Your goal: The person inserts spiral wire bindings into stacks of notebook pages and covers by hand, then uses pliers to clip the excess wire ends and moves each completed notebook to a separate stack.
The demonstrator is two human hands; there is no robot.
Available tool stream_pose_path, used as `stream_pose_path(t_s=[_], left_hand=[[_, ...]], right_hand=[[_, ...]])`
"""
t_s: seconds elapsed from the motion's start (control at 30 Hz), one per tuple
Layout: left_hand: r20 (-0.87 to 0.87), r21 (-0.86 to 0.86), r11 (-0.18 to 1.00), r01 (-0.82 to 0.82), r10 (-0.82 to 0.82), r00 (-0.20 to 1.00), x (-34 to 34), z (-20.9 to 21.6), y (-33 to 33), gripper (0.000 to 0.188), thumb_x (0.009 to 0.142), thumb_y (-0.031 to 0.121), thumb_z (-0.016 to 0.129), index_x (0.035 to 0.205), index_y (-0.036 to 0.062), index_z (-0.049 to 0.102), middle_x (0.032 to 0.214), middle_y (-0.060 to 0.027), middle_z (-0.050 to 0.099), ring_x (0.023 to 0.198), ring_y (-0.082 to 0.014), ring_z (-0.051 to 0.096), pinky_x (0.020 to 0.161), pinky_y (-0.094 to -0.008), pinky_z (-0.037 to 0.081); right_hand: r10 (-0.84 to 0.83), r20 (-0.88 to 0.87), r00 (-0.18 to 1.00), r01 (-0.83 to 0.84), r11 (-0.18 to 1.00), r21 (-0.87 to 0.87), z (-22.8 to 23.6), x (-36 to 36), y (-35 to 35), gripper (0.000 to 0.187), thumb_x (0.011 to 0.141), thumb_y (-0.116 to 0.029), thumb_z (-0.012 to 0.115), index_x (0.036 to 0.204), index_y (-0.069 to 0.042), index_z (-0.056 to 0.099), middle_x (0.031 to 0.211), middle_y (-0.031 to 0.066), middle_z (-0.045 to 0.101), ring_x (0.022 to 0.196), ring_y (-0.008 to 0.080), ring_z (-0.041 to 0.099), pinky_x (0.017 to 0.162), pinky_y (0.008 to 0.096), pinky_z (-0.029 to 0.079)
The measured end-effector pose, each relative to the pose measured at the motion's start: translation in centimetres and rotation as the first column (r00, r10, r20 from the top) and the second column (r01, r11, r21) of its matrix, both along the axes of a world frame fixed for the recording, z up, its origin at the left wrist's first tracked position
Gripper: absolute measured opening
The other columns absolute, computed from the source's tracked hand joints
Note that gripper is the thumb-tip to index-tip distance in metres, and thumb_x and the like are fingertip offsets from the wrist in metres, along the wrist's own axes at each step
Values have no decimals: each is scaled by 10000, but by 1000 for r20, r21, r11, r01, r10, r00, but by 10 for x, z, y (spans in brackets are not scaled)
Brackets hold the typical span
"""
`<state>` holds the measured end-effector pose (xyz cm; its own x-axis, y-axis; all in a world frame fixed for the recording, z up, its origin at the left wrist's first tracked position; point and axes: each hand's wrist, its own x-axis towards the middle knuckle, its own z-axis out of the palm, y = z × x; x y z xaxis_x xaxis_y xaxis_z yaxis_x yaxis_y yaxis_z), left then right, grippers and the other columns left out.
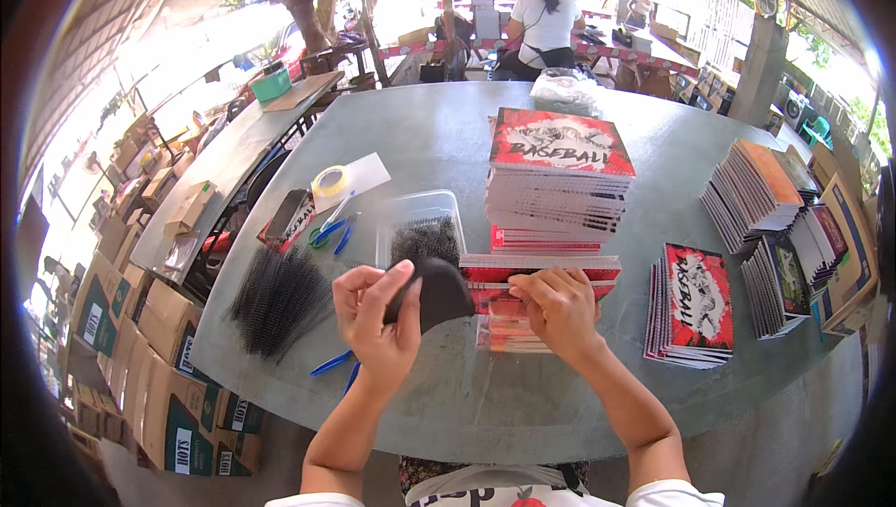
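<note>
My left hand pinches a black, flat, rounded piece between thumb and fingers; its exact kind cannot be made out. My right hand has its fingers closed at the edge of a red-covered notebook, whose pale page edge faces up. Further notebooks lie under it, partly hidden by my hands. Just behind stands a tall stack of spiral notebooks with red, black and white covers. A clear plastic tub of small black wire pieces sits beyond my left hand.
Black binding coils lie in a heap at left, near green-handled scissors, a tape roll and blue-handled pliers. To the right are a shorter notebook pile and a cardboard box beside more notebooks. A person sits beyond the table.
</note>
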<state>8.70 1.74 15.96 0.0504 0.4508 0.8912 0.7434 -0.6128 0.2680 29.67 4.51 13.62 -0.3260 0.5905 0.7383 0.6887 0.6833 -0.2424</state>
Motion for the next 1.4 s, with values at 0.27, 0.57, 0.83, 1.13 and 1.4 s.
stream_pose_path(t_s=[0.27, 0.57, 0.83, 1.13, 1.4], left_hand=[[-79, -17, 1000, 11, -12, 997, 11, 1, 6, 277, 696, 23, 716, 956, 111, 679, 780, -48, 545, 758, -195, 505, 699, -332, 429], [-163, -209, 973, 99, -135, 977, 28, -4, 17, 265, 672, 41, 728, 923, 101, 667, 854, -92, 587, 812, -245, 563, 713, -351, 476], [7, -201, 969, 145, -146, 989, 54, 6, 17, 262, 688, 5, 714, 935, 81, 669, 844, -91, 575, 777, -227, 560, 670, -323, 466], [-305, -224, 938, 265, -325, 895, 59, 1, 16, 268, 668, 1, 721, 924, 63, 680, 816, -67, 582, 768, -217, 554, 722, -346, 476], [-212, -361, 897, 254, -344, 915, 70, -10, 15, 260, 688, -12, 699, 932, 47, 632, 830, -70, 575, 788, -202, 559, 701, -326, 472]], right_hand=[[3, 2, 1000, -3, 1000, 3, -3, -2, -3, 118, 777, -73, 633, 890, -105, 632, 716, 14, 615, 679, 200, 573, 646, 337, 388], [-99, 42, 994, 101, 994, -42, 16, 24, -15, 118, 762, -130, 665, 872, -87, 654, 760, 38, 642, 741, 231, 600, 729, 351, 437], [-27, -750, 661, -519, 705, -483, -22, 81, 0, 167, 792, -108, 723, 928, -16, 694, 823, 30, 679, 730, 37, 567, 610, 202, 453], [-91, -907, 412, -545, 773, -325, -38, 66, 0, 163, 832, -108, 689, 937, 16, 676, 815, 1, 657, 704, 20, 539, 608, 163, 421], [-126, -910, 396, -559, 753, -348, -37, 66, -3, 135, 836, -72, 674, 944, 10, 677, 795, -18, 637, 729, 20, 532, 627, 168, 432]])
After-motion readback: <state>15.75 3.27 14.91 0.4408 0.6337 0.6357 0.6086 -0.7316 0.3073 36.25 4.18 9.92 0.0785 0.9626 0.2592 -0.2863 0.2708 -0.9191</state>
